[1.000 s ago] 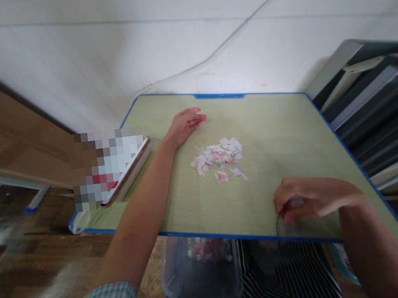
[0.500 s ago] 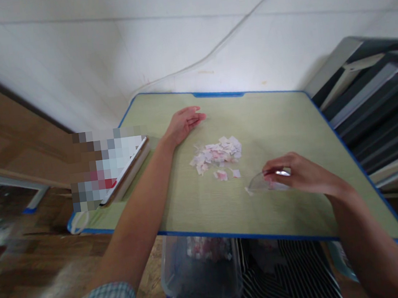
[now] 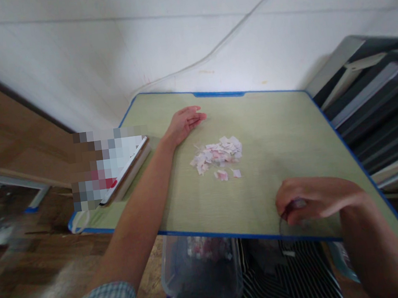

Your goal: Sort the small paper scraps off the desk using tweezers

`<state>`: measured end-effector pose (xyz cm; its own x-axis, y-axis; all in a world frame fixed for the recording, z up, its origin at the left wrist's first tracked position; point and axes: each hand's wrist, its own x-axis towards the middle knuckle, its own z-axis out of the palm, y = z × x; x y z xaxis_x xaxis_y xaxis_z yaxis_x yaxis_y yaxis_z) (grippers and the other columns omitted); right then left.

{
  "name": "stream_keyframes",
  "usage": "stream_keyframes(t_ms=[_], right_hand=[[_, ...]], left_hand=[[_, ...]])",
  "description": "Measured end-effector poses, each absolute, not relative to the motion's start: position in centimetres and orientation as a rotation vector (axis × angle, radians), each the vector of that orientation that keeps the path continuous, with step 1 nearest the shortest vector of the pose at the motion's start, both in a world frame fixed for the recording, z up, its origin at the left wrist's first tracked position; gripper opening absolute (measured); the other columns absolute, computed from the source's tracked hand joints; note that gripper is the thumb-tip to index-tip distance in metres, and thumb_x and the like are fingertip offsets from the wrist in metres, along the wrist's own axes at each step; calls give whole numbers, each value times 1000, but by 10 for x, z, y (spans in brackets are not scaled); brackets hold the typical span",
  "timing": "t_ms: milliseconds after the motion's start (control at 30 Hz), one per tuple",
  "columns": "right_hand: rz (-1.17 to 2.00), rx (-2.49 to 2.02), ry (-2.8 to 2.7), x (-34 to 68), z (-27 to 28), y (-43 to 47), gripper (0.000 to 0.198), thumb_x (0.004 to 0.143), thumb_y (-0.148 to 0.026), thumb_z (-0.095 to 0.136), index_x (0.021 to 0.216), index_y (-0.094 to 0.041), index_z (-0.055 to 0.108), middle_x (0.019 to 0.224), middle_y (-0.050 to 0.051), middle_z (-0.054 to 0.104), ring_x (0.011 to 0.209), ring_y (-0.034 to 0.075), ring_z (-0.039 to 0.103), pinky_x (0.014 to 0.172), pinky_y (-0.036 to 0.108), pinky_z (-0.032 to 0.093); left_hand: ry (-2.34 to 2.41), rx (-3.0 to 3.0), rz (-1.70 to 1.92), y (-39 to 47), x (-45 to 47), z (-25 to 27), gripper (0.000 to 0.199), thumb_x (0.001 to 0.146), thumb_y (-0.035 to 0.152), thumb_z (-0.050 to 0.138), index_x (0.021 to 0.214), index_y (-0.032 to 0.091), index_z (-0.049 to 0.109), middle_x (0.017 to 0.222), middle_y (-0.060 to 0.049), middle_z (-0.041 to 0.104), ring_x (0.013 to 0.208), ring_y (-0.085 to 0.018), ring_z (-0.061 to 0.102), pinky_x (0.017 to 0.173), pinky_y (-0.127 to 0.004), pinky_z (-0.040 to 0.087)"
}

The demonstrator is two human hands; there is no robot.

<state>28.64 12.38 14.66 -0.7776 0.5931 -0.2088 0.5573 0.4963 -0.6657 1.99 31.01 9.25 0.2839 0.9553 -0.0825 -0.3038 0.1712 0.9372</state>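
Note:
A loose heap of small white and pink paper pieces (image 3: 217, 154) lies in the middle of the light green table (image 3: 253, 118), two pieces just in front of it. My left hand (image 3: 186, 124) rests on the table behind and left of the heap, fingers loosely spread and holding nothing. At the front edge, right of the heap, my right hand (image 3: 310, 198) is closed on a thin, clear plastic piece (image 3: 284, 226), mostly hidden by the fingers. Below that hand, a small pale scrap (image 3: 289, 254) shows over the dark striped cloth (image 3: 284, 283).
A clear plastic bin (image 3: 203, 284) with paper pieces inside stands under the front edge. A blurred-out object on a box (image 3: 129, 172) sits at the table's left. Dark folded frames (image 3: 377, 98) lean along the right side, and a white wall (image 3: 171, 41) closes the back.
My right hand has come toward me to the table's front edge with the clear plastic piece. A pale scrap now shows below it. My left hand and the heap have stayed put.

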Motion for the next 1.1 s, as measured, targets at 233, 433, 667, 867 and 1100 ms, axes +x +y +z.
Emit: stream_keyframes(t_ms=[233,433,667,867,1100], right_hand=[[537,-1473,-2058,272,130,148,19,84,-30,51,76,-18,64,67,4,69,60,15,62,54,25,45],[267,-1417,-2178,265,113,158,22,88,-28,49,85,-17,68,78,9,70,66,19,61,60,30,47],[220,-1243,-2417,275,119,157,24,90,-26,46,88,-17,69,74,9,69,64,19,60,58,30,45],[189,-1289,-2340,278,120,155,22,89,-26,48,86,-17,68,75,9,69,64,19,60,60,32,47],[394,-1064,-2478,276,125,150,22,88,-23,48,82,-18,68,68,6,67,62,16,58,56,28,43]], left_hand=[[818,978,1062,310,20,94,15,77,21,56,88,12,59,73,-6,69,77,-12,65,85,-24,46],[831,975,1061,309,21,94,16,74,22,59,87,13,59,73,-6,69,76,-12,65,84,-24,46],[843,975,1062,309,21,95,19,74,24,60,88,12,59,74,-6,68,76,-12,65,85,-25,45],[830,979,1064,309,20,94,16,76,22,57,89,12,59,73,-6,69,76,-12,65,83,-24,45],[848,985,1054,309,21,94,21,73,26,61,89,13,58,76,-6,68,81,-14,65,87,-26,44]])
